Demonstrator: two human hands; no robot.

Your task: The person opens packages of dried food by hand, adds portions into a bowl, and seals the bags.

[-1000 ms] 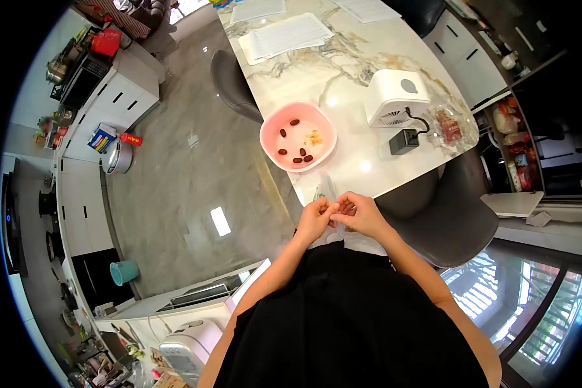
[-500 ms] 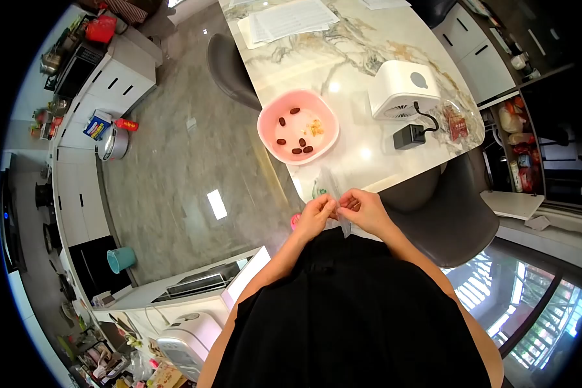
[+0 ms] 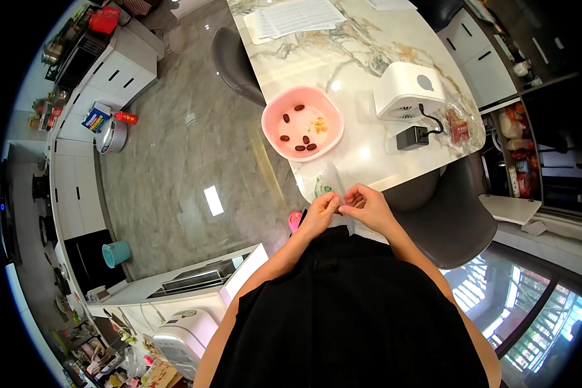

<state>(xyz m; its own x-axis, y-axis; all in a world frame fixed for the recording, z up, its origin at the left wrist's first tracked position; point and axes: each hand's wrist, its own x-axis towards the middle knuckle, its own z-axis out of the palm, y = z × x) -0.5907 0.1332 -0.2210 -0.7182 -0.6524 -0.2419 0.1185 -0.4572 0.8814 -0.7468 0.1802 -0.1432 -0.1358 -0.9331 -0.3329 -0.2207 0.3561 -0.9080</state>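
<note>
Between my hands, at the near edge of the marble table, is a clear plastic bag (image 3: 332, 179) with green print. My left hand (image 3: 320, 213) pinches its left side. My right hand (image 3: 368, 210) pinches the bag from the right, fingertips close to those of the left. Just beyond my hands stands a pink basin (image 3: 269, 132) on the table. Several dark red dates (image 3: 300, 148) and a small heap of yellowish bits (image 3: 320, 125) lie in it. A pink object (image 3: 295, 220), partly hidden, shows beside my left wrist.
A white box-shaped appliance (image 3: 409, 90) with a black adapter (image 3: 412, 138) stands on the table's right side, near a clear bag with red contents (image 3: 458, 126). Papers (image 3: 297, 18) lie at the far end. Grey chairs (image 3: 456, 223) flank the table. A teal bucket (image 3: 116, 254) is on the left.
My fingers have shifted slightly on the plastic bag, and its upper part stands out a little more. The view has moved slightly; the basin and its contents are unchanged.
</note>
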